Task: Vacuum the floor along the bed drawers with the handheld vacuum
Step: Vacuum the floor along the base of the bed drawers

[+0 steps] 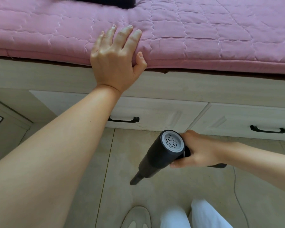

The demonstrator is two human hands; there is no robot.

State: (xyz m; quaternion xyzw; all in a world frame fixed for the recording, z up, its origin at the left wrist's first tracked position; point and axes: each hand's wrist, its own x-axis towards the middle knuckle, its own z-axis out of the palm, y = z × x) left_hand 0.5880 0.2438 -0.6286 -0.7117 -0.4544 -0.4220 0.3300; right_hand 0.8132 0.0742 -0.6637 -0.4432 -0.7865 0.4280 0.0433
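Note:
My right hand (202,149) grips the handle of a black handheld vacuum (161,153) with a grey vented rear cap. Its narrow nozzle points down and left, with the tip just over the beige tiled floor (179,186), a short way in front of the drawers. My left hand (115,55) rests flat on the edge of the pink quilted mattress (204,38), fingers spread and thumb hooked over the side. Below the mattress run pale wooden bed drawers (160,112) with black handles.
A second drawer (247,122) sits to the right. A thin cable (237,198) trails across the floor at lower right. My slipper (136,218) and white trouser leg (204,216) are at the bottom edge. A dark item (105,0) lies on the bed at the top.

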